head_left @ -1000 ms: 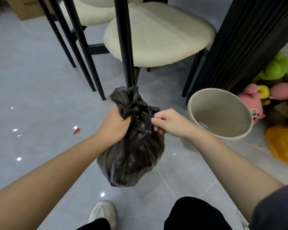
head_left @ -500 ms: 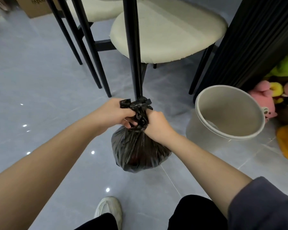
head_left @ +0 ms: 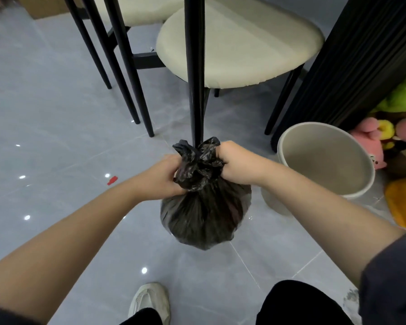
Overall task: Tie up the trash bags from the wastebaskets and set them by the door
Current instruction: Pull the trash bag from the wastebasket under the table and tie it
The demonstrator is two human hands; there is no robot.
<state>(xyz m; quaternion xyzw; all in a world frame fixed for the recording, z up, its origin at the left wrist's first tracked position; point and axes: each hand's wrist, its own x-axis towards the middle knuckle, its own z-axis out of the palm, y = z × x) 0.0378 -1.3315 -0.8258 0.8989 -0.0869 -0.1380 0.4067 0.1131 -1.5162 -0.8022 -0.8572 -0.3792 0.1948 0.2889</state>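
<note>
Item: black trash bag [head_left: 204, 219], hanging upright just left of the wastebasket [head_left: 280, 146], neck uppermost between my fists; left hand [head_left: 164, 177] grips one gathered end, right hand [head_left: 237, 163], nearer the wastebasket, grips the other; tightening pull likely runs sideways.

Both arms reach forward; left hand [head_left: 161, 175] and right hand [head_left: 238, 163] are fisted close together, gripping the bag [head_left: 205, 212] neck between them.
</note>
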